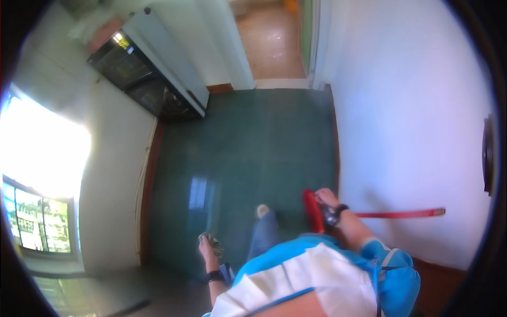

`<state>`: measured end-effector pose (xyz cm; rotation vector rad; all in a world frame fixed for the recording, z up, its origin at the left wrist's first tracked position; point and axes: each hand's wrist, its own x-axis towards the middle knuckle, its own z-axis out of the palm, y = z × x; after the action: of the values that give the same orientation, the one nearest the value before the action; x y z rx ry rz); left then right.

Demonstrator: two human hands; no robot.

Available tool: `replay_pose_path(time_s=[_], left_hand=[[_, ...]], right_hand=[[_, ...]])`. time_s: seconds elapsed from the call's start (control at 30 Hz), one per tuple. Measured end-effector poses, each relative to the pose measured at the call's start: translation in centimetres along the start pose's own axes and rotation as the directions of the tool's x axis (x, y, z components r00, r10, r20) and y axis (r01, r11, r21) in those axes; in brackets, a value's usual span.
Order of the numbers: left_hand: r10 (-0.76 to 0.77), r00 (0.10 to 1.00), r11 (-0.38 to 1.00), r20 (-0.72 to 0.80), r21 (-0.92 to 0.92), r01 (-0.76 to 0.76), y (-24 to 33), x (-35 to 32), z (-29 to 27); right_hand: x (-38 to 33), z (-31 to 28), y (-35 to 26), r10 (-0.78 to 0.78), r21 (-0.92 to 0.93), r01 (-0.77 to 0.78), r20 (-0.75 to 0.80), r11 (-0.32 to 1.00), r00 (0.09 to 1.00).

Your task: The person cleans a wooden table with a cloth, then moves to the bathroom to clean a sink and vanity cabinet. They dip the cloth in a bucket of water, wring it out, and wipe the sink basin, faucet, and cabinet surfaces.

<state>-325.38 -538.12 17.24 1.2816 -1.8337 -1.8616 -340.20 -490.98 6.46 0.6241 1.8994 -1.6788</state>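
R hand [326,201] clamped on 1 red broom [312,210]; L hand [207,244] gripping 1 rag [213,241].

left hand [207,244] lowered, right hand [325,199] seemingly gripping

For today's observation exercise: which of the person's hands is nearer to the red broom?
Right. The right hand grips the red broom by its handle. The left hand is well away across the body, holding a crumpled cloth.

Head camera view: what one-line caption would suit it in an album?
Left hand clutching a crumpled cloth, right hand gripping a red-handled tool over a green tiled floor.
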Motion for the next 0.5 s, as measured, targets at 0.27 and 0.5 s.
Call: replay_pose_path(time_s=[0.27,0.5], left_hand=[[-0.108,0.903,0.989,0.416,0.139,0.055,16.1,15.4,26.7],[0.026,0.780,0.997,0.625,0.038,-0.064,27.7,24.7,53.7]], right_hand=[[8.7,-6.0,-10.3,-0.016,0.032,0.023,-0.197,0.999,0.980],[22.9,-13.6,-14.8,0.176,0.190,-0.132,-0.236,0.973,0.956]])
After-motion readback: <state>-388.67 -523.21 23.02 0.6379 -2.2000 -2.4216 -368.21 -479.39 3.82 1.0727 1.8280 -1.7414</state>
